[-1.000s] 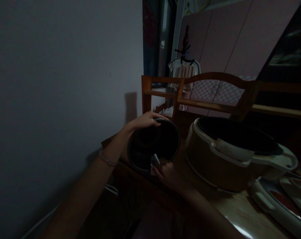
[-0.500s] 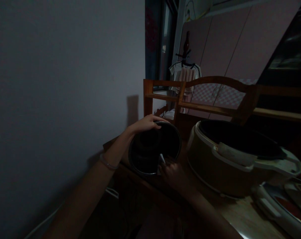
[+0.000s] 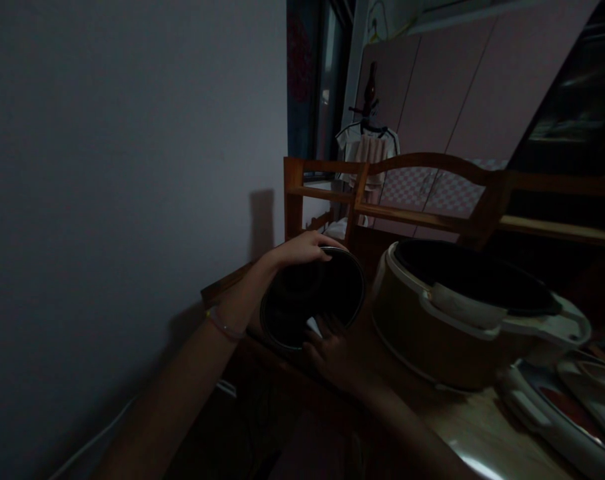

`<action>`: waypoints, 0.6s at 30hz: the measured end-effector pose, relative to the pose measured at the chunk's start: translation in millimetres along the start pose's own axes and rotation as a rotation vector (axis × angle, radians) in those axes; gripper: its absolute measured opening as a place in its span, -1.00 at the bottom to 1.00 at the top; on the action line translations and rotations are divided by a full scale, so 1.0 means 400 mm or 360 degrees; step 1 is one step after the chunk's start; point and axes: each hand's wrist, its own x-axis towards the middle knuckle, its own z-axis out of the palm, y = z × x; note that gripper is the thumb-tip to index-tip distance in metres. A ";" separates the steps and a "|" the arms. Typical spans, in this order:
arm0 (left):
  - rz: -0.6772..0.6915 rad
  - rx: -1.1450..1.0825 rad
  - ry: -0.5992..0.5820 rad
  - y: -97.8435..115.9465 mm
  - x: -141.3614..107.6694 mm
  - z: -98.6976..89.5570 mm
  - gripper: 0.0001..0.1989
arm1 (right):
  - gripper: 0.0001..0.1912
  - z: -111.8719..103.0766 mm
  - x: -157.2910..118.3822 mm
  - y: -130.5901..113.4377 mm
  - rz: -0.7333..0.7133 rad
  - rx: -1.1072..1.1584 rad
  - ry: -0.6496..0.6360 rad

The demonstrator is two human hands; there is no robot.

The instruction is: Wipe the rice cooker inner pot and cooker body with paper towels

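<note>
A dark, round cooker pot (image 3: 292, 293) is tipped on its side, its open mouth turned toward me. My left hand (image 3: 305, 249) grips the pot's upper rim, thumb inside and fingers over the outside. At the lower right of the mouth, my right hand (image 3: 330, 350) is closed on a small white cloth or tissue (image 3: 313, 327); dim light hides which. That hand is inside the rim, near the inner wall. To the right stands the cooker body (image 3: 432, 340), lidless, with a pale rim and a dark interior.
A detached lid (image 3: 552, 407) lies at the table's right. The tabletop (image 3: 462, 427) reaches toward me. Behind it runs a wooden shelf rail (image 3: 422, 160). A plain wall (image 3: 132, 167) closes off the left. Clothes (image 3: 370, 150) hang before pink cabinets (image 3: 447, 87).
My right hand has shifted slightly left along the pot's lower inside, with the white piece in it. The left hand still grips the rim. My view has turned slightly.
</note>
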 end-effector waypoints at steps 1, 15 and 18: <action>-0.0003 0.0003 0.0008 -0.002 0.000 -0.001 -0.47 | -0.61 0.002 0.003 -0.001 -0.0010 0.0010 -0.0012; -0.0131 -0.0164 0.0132 -0.022 -0.029 -0.039 -0.47 | -0.68 -0.011 0.004 0.013 -0.0037 0.0313 0.0040; -0.0137 -0.0131 0.0152 -0.028 -0.026 -0.047 -0.48 | -0.59 -0.035 -0.002 0.039 -0.0082 0.0132 0.0053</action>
